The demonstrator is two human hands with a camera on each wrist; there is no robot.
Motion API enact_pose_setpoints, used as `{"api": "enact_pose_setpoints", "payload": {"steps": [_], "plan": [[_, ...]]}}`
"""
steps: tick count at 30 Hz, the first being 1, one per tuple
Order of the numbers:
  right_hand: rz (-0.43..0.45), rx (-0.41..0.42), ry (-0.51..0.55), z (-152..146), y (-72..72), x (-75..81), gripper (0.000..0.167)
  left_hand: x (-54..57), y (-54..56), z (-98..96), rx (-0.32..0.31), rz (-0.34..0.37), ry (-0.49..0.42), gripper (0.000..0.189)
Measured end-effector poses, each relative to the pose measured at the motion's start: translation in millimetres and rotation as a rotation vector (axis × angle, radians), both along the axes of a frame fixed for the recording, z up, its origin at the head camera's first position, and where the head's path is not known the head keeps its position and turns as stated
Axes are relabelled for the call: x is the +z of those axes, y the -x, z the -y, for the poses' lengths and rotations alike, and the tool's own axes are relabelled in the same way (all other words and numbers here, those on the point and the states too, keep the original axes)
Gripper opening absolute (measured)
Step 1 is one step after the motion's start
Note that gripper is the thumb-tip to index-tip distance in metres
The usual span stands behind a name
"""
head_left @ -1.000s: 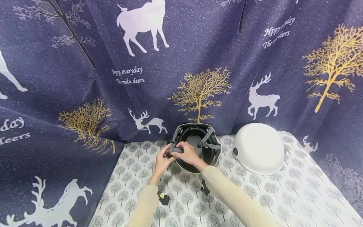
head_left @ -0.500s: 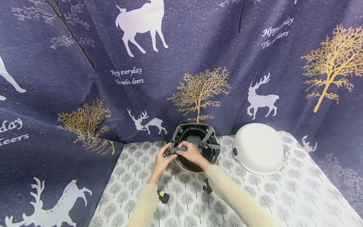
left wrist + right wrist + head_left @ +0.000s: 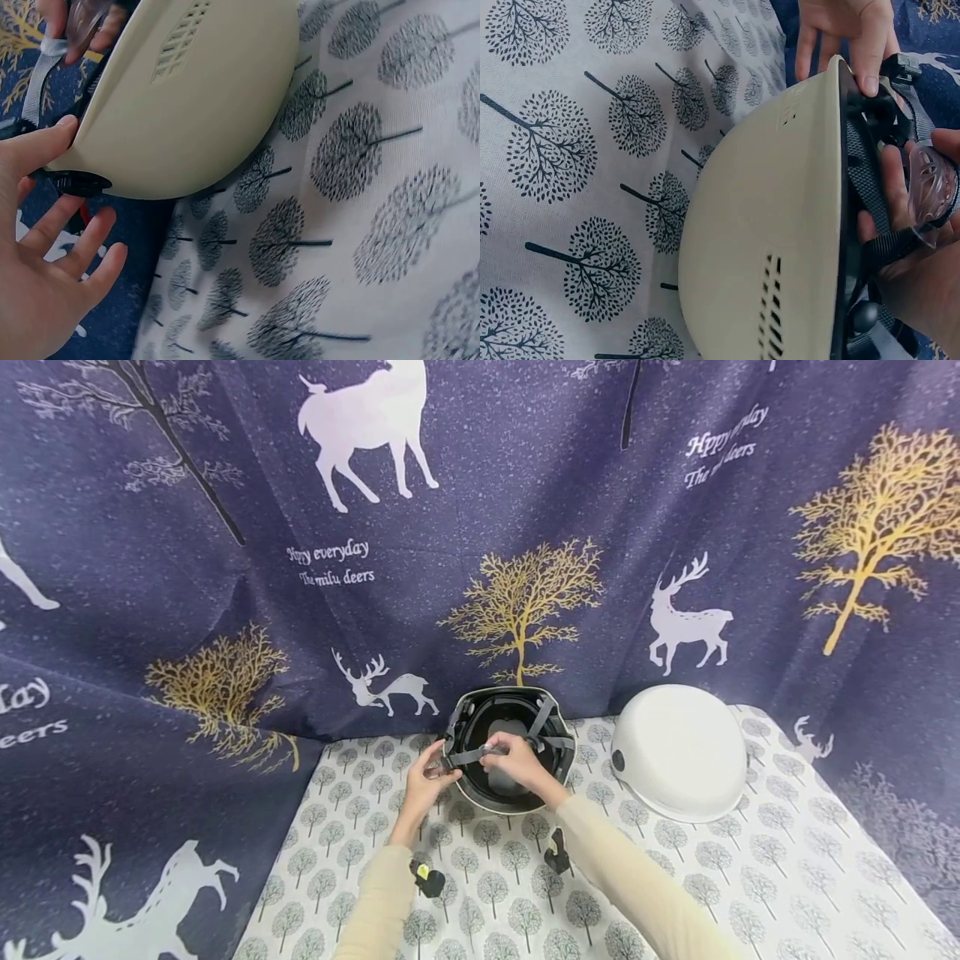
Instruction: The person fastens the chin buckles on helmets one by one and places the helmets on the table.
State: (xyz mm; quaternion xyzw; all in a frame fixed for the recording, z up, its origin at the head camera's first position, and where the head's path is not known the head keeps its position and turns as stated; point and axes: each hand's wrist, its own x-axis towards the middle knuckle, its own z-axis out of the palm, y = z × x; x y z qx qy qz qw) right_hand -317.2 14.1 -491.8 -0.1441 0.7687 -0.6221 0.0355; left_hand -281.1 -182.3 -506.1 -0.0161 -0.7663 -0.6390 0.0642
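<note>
A cream helmet (image 3: 517,808) rests upside down on the patterned cloth, its black inside facing up. My left hand (image 3: 422,785) grips its left edge. In the left wrist view that hand's thumb lies at the rim, beside a round black fitting (image 3: 77,183), with the other fingers spread below. My right hand (image 3: 517,764) pinches a grey strap (image 3: 468,757) over the helmet's opening, and the strap runs across towards the left hand. A clear plastic piece (image 3: 934,184) on the strap shows by the right fingers. A black buckle (image 3: 901,67) appears near the left hand.
To the right, a white dome-shaped shell (image 3: 682,752) with a round black fitting sits on the cloth (image 3: 750,860). A dark blue curtain (image 3: 420,610) printed with deer and trees hangs close behind. Small black pieces (image 3: 430,878) show beside the forearms.
My right hand has moved right, away from the left hand, drawing the grey strap out across the helmet's opening. The left hand stays at the left edge.
</note>
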Motion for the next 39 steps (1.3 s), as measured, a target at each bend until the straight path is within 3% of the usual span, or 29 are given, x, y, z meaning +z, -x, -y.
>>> {"api": "enact_pose_setpoints", "payload": {"steps": [5, 10, 14, 22, 26, 29, 34, 39], "plan": [[0.022, -0.002, 0.05, -2, 0.4, -0.9, 0.014, -21.1, 10.6, 3.0, 0.051, 0.021, -0.035, 0.067], [0.051, -0.019, 0.07, -5, 3.2, -3.7, 0.014, -27.2, 12.6, 4.3, 0.064, 0.041, -0.023, 0.067], [0.059, 0.017, 0.082, -9, 4.2, -5.8, 0.02, -28.7, 14.5, 6.4, 0.048, 0.055, -0.065, 0.063], [0.061, 0.041, -0.006, -15, 6.6, -10.8, 0.028, -23.7, 15.0, 11.3, 0.058, 0.108, -0.158, 0.046], [0.057, 0.031, 0.003, -15, 7.8, -12.1, 0.028, -23.2, 19.4, 9.6, 0.137, 0.063, -0.165, 0.045], [0.071, 0.032, 0.018, -15, 6.7, -11.3, 0.028, -24.9, 24.9, 8.7, 0.193, 0.085, -0.214, 0.047], [0.099, 0.027, 0.033, -15, 3.4, -11.7, 0.026, -32.3, 35.1, 8.5, 0.123, 0.234, -0.318, 0.054], [0.118, 0.04, 0.041, -16, 1.4, -10.8, 0.026, -37.0, 41.8, 6.1, 0.057, 0.287, -0.293, 0.062]]}}
